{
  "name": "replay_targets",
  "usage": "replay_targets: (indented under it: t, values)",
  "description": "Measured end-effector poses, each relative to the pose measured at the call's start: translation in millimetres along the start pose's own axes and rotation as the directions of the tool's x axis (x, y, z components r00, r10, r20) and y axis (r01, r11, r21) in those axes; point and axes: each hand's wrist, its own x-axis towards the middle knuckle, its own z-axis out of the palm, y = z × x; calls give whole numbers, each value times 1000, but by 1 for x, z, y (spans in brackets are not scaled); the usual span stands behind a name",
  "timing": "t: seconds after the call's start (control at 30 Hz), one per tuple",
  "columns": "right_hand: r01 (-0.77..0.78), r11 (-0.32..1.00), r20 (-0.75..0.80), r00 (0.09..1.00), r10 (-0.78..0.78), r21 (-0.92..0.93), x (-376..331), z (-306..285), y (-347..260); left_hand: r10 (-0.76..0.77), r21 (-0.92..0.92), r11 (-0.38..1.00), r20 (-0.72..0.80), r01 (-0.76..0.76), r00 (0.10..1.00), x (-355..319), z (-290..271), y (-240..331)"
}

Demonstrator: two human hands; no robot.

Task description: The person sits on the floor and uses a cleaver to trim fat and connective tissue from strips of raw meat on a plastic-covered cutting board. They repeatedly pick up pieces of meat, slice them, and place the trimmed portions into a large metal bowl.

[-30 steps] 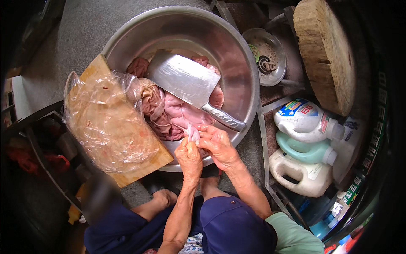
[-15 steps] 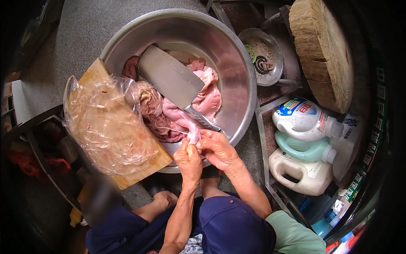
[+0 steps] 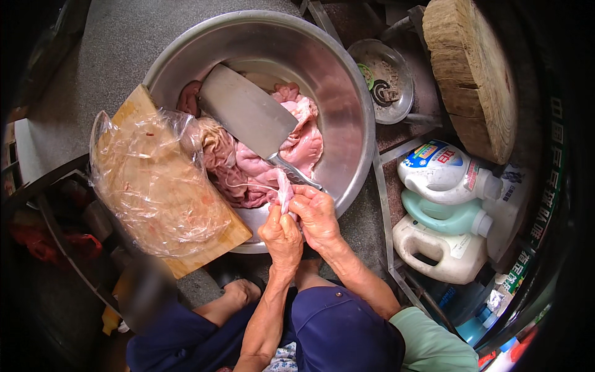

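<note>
Pink, wet animal innards (image 3: 242, 158), like tripe or intestine, lie heaped in a large metal basin (image 3: 347, 99). A strip of them is drawn up toward me over the basin's near rim. My left hand (image 3: 282, 239) grips the end of that strip with curled fingers. Close beside it, my right hand (image 3: 315, 217) pinches the same strip between thumb and fingers. Across the heap rests a cleaver (image 3: 248, 111), its handle pointing toward my right hand. The fingertips are partly hidden by the hands themselves.
A wooden board (image 3: 180, 263) with clear plastic film (image 3: 161, 180) over it leans on the basin's left rim. To the right are a clear dish (image 3: 393, 105), a thick round wooden block (image 3: 471, 80) and several stacked plastic jugs (image 3: 440, 248).
Both hands have shifted slightly toward me, and the strip between them is stretched longer and more upright. The cleaver and basin stay where they were.
</note>
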Motion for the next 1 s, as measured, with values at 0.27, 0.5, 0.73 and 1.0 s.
replay_targets:
  t: [0.27, 0.5, 0.73, 1.0]
  values:
    - [-222, 965, 193, 962, 194, 137, 3, -18, -2, -107, -48, 993, -23, 106, 994, -1, -1, -5]
    - [-139, 984, 92, 987, 129, 113, -1, -5, -5, 12, 54, 999, -60, -8, 998, -3, 2, -6]
    - [-147, 985, 75, 987, 140, 87, 0, -2, -8, -17, 33, 999, -23, 17, 1000, -6, 1, -4]
    - [-200, 957, 109, 977, 181, 210, 4, -2, -14, -276, -276, 927, -48, 253, 960, 1, 1, 14]
